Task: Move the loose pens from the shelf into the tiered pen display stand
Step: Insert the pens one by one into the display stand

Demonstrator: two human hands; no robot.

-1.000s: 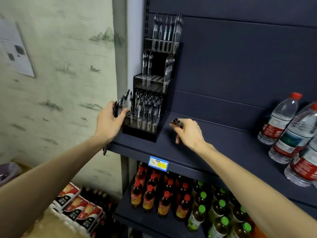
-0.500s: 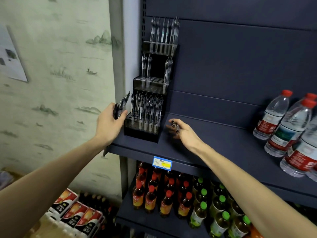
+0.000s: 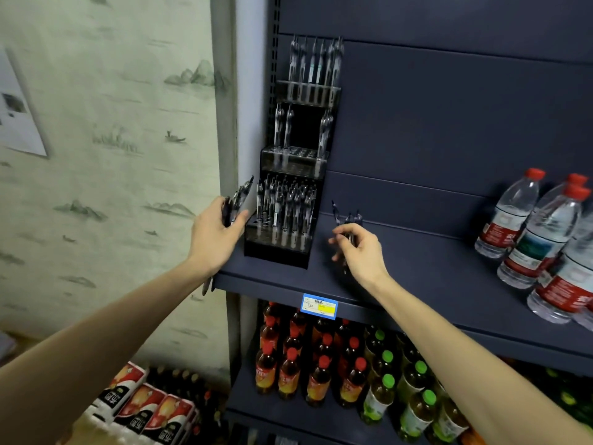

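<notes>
The black tiered pen display stand (image 3: 276,248) stands at the left end of the dark blue shelf (image 3: 433,277). Its bottom tier is crowded with pens, the middle tier holds a few, the top tier holds several. My left hand (image 3: 213,234) is just left of the stand, closed around a bundle of pens (image 3: 237,200) that sticks up past my fingers. My right hand (image 3: 359,248) hovers over the shelf to the right of the stand and grips a few loose pens (image 3: 348,220), their tips pointing up.
Water bottles with red caps (image 3: 539,229) stand at the right end of the shelf. A blue and yellow price tag (image 3: 319,306) hangs on the shelf's front edge. Drink bottles (image 3: 324,364) fill the shelf below. Packaged goods (image 3: 141,403) lie on the floor at left.
My right hand has lifted off the shelf with a few pens that now point upward. My left hand has stayed beside the stand with its bundle.
</notes>
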